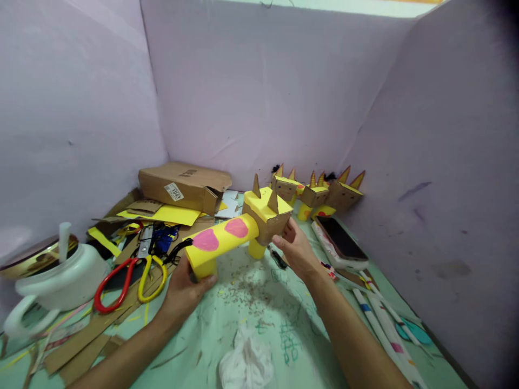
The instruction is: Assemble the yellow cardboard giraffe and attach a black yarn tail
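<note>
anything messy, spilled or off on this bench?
Yes. Fine brown crumbs lie scattered over the green mat under the yellow cardboard animal, which the left hand and right hand hold. A crumpled white tissue sits at the near edge, and cardboard scraps are strewn on the left.

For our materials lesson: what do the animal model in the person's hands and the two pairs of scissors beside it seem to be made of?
Animal model: likely cardboard. The head and ears show bare matte brown board, the yellow tube body carries pink spots that look like paper or paint.
Scissors: red and yellow handles look like glossy plastic. The blades are mostly hidden in clutter, presumably metal.
</note>
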{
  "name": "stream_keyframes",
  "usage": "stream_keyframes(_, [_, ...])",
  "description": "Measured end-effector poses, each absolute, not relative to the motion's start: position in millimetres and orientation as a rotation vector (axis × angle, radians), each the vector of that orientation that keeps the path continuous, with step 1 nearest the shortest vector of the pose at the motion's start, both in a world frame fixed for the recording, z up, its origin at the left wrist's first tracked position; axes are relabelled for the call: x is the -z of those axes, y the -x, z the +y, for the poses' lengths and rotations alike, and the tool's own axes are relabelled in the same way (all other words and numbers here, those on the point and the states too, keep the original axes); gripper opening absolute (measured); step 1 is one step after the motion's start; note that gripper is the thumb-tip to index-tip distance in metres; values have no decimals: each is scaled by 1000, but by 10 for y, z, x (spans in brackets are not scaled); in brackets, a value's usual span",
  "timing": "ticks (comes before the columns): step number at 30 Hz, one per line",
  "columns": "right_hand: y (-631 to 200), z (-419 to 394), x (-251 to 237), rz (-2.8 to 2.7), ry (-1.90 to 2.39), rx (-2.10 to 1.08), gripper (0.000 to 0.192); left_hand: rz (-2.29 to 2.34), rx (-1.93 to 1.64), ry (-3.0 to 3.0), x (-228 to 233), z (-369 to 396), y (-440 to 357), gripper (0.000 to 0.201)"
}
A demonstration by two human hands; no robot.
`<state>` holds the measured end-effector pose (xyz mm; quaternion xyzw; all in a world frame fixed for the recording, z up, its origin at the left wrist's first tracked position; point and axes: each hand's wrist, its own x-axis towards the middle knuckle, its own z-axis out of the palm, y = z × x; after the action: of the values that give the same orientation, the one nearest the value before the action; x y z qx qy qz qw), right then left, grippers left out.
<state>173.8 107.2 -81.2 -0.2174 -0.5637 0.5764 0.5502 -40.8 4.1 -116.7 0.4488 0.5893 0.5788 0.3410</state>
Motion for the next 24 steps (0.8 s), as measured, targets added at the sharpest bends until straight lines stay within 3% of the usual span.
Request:
stream_keyframes(5, [-1800, 953, 890, -1135, 585, -1337, 77, 1528, -1491, -1213, 1185, 18, 435, 66])
stream_keyframes(14, [-1905, 840, 881, -906, 622, -1286, 51, 1499, -1479, -1303, 1153, -15, 452, 63])
stream_keyframes(24, [-1907, 848, 782, -969, 798, -1209, 57, 1488, -1454, -1266, 1134, -4, 398, 52])
